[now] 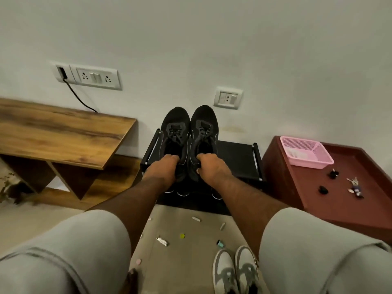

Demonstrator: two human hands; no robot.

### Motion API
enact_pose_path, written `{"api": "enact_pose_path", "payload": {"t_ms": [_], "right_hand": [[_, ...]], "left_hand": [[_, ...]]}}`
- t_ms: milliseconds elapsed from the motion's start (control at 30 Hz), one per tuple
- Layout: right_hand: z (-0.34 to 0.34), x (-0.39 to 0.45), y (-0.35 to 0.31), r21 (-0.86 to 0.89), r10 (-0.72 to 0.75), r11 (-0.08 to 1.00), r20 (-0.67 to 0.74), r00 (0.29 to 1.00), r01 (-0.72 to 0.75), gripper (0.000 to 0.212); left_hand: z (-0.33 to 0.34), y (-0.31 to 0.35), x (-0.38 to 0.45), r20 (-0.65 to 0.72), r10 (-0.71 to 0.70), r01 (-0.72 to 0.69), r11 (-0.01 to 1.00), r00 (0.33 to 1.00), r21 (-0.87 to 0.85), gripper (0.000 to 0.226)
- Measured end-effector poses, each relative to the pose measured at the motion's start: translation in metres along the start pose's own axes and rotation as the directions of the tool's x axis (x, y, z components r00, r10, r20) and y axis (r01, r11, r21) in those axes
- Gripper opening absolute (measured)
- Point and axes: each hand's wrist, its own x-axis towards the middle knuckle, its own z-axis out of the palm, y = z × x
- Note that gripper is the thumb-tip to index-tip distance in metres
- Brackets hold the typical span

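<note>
My left hand (163,168) grips the left black mesh sneaker (175,132) by its heel, my right hand (212,166) grips the right black mesh sneaker (204,132); fingers curled inside the collars, fingertips hidden.

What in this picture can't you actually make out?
Head view only:
Fingers of the left hand and right hand: tips tucked inside the black shoes, hidden by them.
Shoe rack: lower shelves covered by arms and shoes.
Grey sneakers: heels cut off by the bottom edge.
Small black items on the red cabinet: too small to identify.
</note>
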Motion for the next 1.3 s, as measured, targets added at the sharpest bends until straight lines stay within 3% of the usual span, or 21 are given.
{"api": "enact_pose_path", "payload": {"t_ms": [367,567,667,767,867,967,1067,1200,1300], "right_hand": [[0.098,0.14,0.022,-0.016,0.054,0.998,0.127,0.99,-0.052,0.026],[0.106,0.172,0.021,-0.081,-0.004,0.997,0.105,0.994,0.013,0.028],[0.102,0.168,0.025,-0.062,0.001,0.998,0.084,0.996,0.004,0.037],[0.105,0.129,0.038,0.064,-0.013,0.998,-0.056,0.998,0.017,0.058],[0.119,0.068,0.064,0.128,0.0,0.992,-0.116,0.993,0.015,0.076],[0.143,0.001,0.11,0.121,0.094,0.988,0.015,0.995,-0.095,0.07],[0.17,-0.068,0.162,0.07,0.169,0.979,0.228,0.959,-0.189,0.057],[0.217,-0.154,0.234,0.004,0.28,0.95,0.435,0.856,-0.313,0.043],[0.255,-0.2,0.278,0.002,0.352,0.912,0.512,0.784,-0.41,0.042]], "left_hand": [[0.06,-0.072,0.133,0.075,-0.045,0.04,0.997,0.996,0.069,0.037],[0.067,-0.086,0.158,0.009,-0.026,0.025,0.996,1.0,0.083,0.049],[0.062,-0.08,0.151,0.026,-0.022,0.018,0.991,0.999,0.135,0.066],[0.07,-0.058,0.121,-0.133,0.017,0.02,0.963,0.991,0.269,0.075],[0.106,-0.031,0.076,-0.233,0.131,-0.058,0.953,0.964,0.298,0.063],[0.164,0.001,0.029,-0.063,0.127,-0.114,0.976,0.99,0.186,0.046],[0.229,0.036,-0.017,0.174,0.077,-0.093,0.992,0.982,0.085,0.045],[0.323,0.079,-0.072,0.459,0.11,-0.143,0.989,0.881,0.036,0.042],[0.382,0.104,-0.105,0.593,0.14,-0.182,0.983,0.793,0.012,0.035]]}}
